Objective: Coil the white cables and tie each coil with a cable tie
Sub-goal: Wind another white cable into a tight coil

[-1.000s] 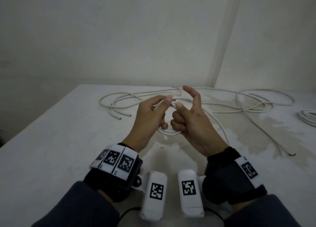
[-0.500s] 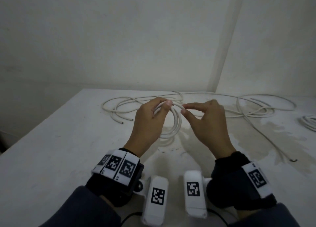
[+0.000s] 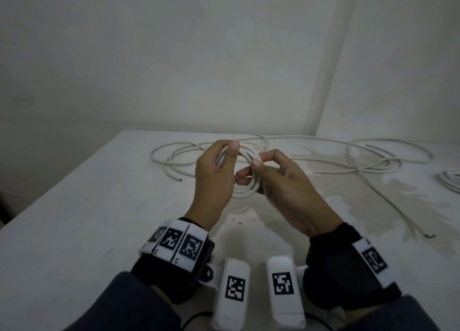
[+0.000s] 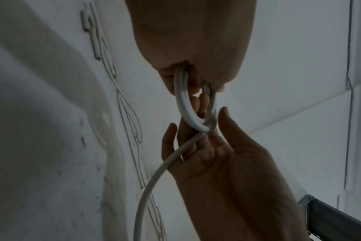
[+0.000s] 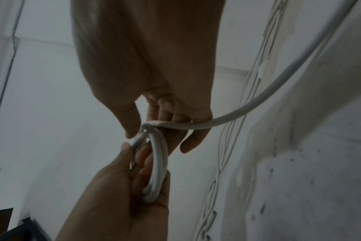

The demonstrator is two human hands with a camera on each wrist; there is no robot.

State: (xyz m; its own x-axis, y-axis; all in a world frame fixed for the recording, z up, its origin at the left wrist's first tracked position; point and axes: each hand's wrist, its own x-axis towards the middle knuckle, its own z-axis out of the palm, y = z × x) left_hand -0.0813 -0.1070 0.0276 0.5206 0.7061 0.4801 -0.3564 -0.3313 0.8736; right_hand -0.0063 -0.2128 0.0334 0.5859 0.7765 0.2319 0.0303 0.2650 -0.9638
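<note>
The left hand [image 3: 214,178] curls its fingers and thumb around a small coil [image 3: 245,173] of white cable, holding several turns together above the table [image 3: 74,218]. The right hand [image 3: 286,181] pinches the same cable at the coil's near-right side, thumb and forefinger closed on the strand [image 4: 165,164] that feeds in; the wrist views show that strand crossing its fingers and running off toward the table.

The coil is only partly wound, by my reading: a few turns are made and a long run of loose cable [image 3: 361,163] lies on the table beyond the coil and to its right, so winding goes on. No cable tie is visible anywhere, and none is on this coil. At the table's right edge, well apart from the coil, another bundle [image 3: 450,181] lies partly out of view; whether it is tied I cannot tell.

The table left of the coil is bare up to its left edge. The wall stands just behind the loose cable, so slack has to be drawn toward the person. A cut end [image 3: 178,179] lies left of the coil, near the left hand
</note>
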